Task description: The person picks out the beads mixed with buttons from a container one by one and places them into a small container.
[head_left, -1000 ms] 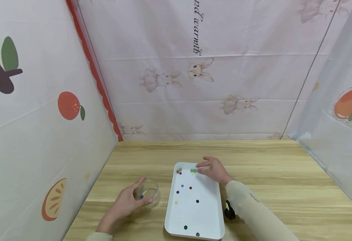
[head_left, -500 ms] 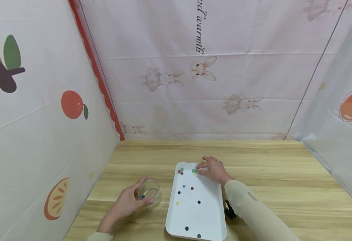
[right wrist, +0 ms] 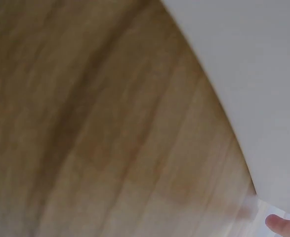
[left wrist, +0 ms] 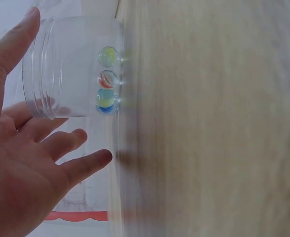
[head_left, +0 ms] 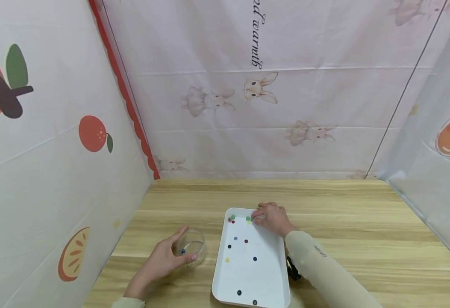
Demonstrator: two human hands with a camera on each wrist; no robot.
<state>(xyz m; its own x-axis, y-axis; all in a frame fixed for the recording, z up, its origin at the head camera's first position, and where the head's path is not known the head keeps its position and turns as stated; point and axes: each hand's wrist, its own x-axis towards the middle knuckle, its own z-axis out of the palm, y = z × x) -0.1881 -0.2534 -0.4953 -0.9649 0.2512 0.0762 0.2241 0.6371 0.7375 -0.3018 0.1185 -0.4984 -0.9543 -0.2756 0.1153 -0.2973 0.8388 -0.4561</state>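
Note:
My left hand [head_left: 165, 257] holds a clear plastic jar [head_left: 191, 247] that stands on the table left of the tray, thumb on one side and fingers on the other. Several glass marbles [left wrist: 106, 80] lie on the bottom of the jar [left wrist: 70, 69] in the left wrist view. My right hand [head_left: 274, 219] reaches over the far right corner of the white tray [head_left: 263, 273]. Its thumb and index fingertips are right at a green marble [head_left: 251, 219]; I cannot tell whether they pinch it. Another green marble [head_left: 247, 218] lies just left of it.
More small marbles are scattered in the tray, including a yellow one [head_left: 227, 260], a dark blue one [head_left: 254, 259] and a dark one [head_left: 239, 292]. A black object [head_left: 293, 270] lies by the tray's right side, partly under the sleeve. Printed curtains surround the wooden table [head_left: 348, 205].
The right hand's fingers have lowered slightly and drawn closer together at the green marbles. The left hand stays on the jar. The head view has shifted a little.

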